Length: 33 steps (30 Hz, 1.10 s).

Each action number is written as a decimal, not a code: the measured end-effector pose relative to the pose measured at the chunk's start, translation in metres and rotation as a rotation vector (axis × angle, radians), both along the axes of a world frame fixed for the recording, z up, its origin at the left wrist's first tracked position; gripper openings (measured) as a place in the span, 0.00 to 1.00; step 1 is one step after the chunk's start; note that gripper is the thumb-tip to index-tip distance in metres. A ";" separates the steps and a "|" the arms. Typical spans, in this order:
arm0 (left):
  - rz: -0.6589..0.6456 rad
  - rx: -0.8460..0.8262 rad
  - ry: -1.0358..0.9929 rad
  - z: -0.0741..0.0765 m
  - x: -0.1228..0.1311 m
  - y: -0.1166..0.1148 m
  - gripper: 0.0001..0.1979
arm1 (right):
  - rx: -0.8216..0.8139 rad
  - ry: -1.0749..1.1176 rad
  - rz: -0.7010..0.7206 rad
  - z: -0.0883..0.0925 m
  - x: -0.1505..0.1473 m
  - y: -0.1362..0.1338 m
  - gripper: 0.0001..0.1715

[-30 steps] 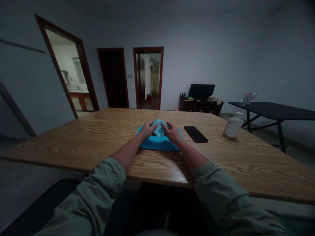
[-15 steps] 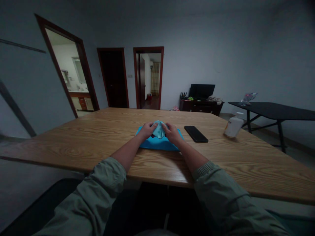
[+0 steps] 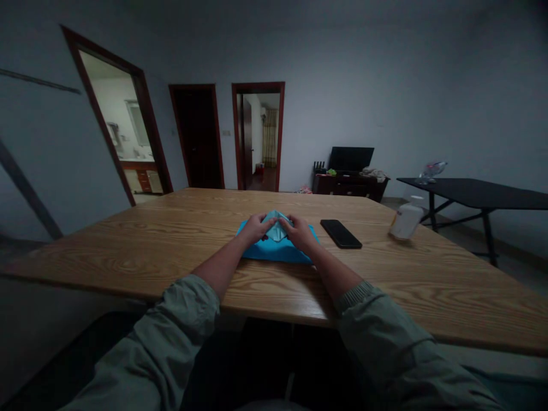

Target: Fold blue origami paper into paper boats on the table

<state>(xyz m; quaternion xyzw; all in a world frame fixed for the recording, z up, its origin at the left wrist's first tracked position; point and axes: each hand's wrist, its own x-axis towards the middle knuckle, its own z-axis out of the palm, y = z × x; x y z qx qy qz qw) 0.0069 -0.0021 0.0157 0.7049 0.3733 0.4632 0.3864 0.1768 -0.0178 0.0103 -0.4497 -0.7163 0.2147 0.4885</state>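
Note:
A bright blue cloth (image 3: 274, 253) lies folded on the oak-grained wooden table (image 3: 128, 251), with a paler raised fold (image 3: 277, 228) bunched at its middle. My left hand (image 3: 256, 228) grips that fold from the left side. My right hand (image 3: 299, 234) grips it from the right, and the two hands nearly meet over it. Part of the cloth is hidden under my fingers. Both forearms rest toward the table's near edge, with grey-green sleeves pushed up.
A black smartphone (image 3: 341, 234) lies just right of the cloth. Further right, a white bottle (image 3: 405, 221) stands near the table edge. Beyond it is a dark table (image 3: 471, 190). A low cabinet (image 3: 349, 185) with a monitor stands against the far wall.
The raised fold of the cloth has sunk and flattened a little. My hands have drawn slightly closer together over it.

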 end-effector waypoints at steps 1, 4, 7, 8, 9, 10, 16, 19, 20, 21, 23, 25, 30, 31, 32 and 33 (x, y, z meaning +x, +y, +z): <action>0.001 -0.002 0.001 0.000 0.000 0.000 0.19 | 0.005 -0.005 -0.002 0.000 0.000 0.001 0.24; 0.006 -0.012 0.001 0.001 0.000 0.000 0.18 | 0.012 -0.012 -0.009 -0.002 0.001 0.002 0.24; 0.008 -0.008 0.007 0.002 0.000 -0.002 0.18 | 0.008 -0.011 -0.006 -0.003 0.001 0.003 0.25; 0.006 -0.005 0.010 0.002 0.000 -0.002 0.18 | 0.006 -0.008 -0.005 -0.003 0.001 0.003 0.25; 0.005 -0.004 0.013 0.003 0.000 -0.002 0.18 | 0.006 -0.003 -0.005 -0.003 0.001 0.003 0.25; 0.005 -0.004 0.013 0.003 0.000 -0.003 0.18 | 0.008 0.000 -0.004 -0.003 0.000 0.003 0.25; -0.001 -0.008 -0.012 0.001 -0.001 -0.001 0.18 | 0.009 -0.001 0.014 0.000 0.000 -0.001 0.24; 0.006 -0.011 -0.010 0.001 -0.001 -0.001 0.18 | -0.010 0.005 0.012 0.002 -0.001 -0.004 0.25; 0.011 -0.010 -0.008 0.001 -0.001 -0.001 0.18 | -0.018 0.007 0.009 0.003 -0.002 -0.004 0.25; 0.013 -0.008 -0.004 0.001 -0.001 -0.001 0.18 | -0.025 0.010 0.006 0.003 -0.002 -0.005 0.25; 0.017 -0.006 0.009 0.001 -0.001 -0.001 0.18 | -0.036 0.012 0.003 0.003 -0.002 -0.005 0.25; 0.027 -0.017 0.021 0.001 -0.001 -0.001 0.18 | -0.043 0.016 0.004 0.002 -0.003 -0.004 0.25; 0.034 -0.063 0.001 0.002 0.000 -0.002 0.18 | -0.061 0.029 0.014 0.003 -0.004 -0.004 0.25; 0.031 -0.068 -0.003 0.002 0.000 -0.003 0.18 | -0.063 0.033 0.018 0.003 -0.004 -0.004 0.25; 0.029 -0.070 -0.005 0.002 0.000 -0.003 0.18 | -0.062 0.037 0.018 0.004 -0.004 -0.004 0.25; 0.029 -0.069 -0.005 0.002 0.000 -0.003 0.18 | -0.061 0.041 0.016 0.004 -0.004 -0.005 0.25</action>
